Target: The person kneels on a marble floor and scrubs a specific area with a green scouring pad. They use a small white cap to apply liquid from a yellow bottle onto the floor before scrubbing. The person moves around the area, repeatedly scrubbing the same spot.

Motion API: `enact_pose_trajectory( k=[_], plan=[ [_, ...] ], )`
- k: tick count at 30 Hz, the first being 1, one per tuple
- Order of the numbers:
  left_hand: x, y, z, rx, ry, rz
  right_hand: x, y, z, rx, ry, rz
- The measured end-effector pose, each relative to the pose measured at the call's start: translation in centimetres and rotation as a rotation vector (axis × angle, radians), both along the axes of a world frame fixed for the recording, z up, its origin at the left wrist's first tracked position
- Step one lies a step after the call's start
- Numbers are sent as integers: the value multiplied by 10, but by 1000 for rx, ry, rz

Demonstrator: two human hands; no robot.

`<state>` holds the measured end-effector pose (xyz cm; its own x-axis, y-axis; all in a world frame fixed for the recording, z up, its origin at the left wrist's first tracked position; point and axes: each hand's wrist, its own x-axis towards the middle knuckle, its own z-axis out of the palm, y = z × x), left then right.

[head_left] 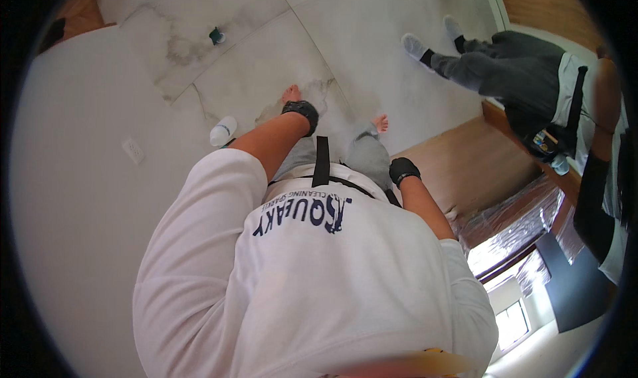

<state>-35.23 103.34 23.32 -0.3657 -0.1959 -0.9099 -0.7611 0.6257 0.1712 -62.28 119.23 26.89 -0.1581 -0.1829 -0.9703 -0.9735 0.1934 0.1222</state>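
Both of my hands wear black gloves. My left hand [302, 115] hangs low in front of my left leg, above a bare foot [291, 94]; its fingers are hard to make out. My right hand [404, 171] is beside my right thigh, near the grey trousers [369, 154], with its fingers curled; whether it holds anything does not show. A white bottle or container [223, 131] is on the floor left of my left forearm. Farther ahead, a small dark green item [216, 35] lies on the marble-look floor tiles [259, 54] with a whitish round piece against it.
On the right stands another person in dark grey trousers [523, 69] and white shoe covers [414, 46], with a dark pouch at the waist. A white wall with an outlet [133, 150] is at left. A wooden cabinet or panel [463, 154] and plastic sheeting [513, 213] are at right.
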Motion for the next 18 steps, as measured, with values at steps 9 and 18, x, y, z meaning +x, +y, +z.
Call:
enact_pose_trajectory(
  k=[9,18],
  plan=[
    [33,-7,-34,-24,-70,-234,65,61,-30,186,-166,-70],
    [24,1,-36,8,-105,-349,41,78,26,159,-524,38]
  ],
)
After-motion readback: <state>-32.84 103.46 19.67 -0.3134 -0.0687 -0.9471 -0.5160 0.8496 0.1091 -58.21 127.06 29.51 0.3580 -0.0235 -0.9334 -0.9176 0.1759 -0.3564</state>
